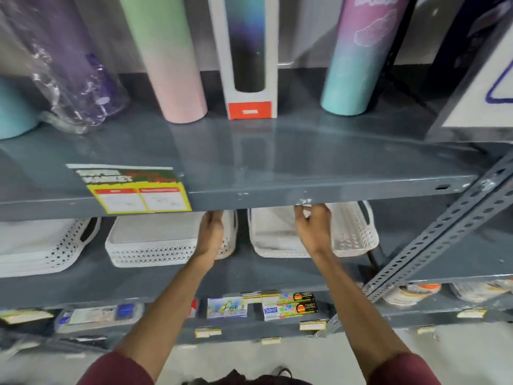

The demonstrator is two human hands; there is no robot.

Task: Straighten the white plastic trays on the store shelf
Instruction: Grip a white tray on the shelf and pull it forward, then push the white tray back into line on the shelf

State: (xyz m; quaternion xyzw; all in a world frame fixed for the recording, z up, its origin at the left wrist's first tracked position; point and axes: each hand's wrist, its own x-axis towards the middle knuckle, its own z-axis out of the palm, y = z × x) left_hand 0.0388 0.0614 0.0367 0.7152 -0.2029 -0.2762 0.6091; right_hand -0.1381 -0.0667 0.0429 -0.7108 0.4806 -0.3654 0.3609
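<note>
Three stacks of white perforated plastic trays sit on the grey middle shelf (277, 276). My left hand (212, 232) rests over the right end of the middle tray stack (155, 245), its fingertips hidden under the upper shelf edge. My right hand (313, 229) reaches into the right tray stack (355, 234), fingers curled on it near the back. This right stack sits skewed, its right end angled outward. The left tray stack (41, 245) lies at the far left, cut off by the frame.
The upper shelf (305, 168) overhangs the trays and carries tall tumblers (177, 65), a boxed bottle (247, 59) and a price label (133, 190). A perforated metal brace (444, 232) slants down at the right. Small packaged goods (277, 307) fill the shelf below.
</note>
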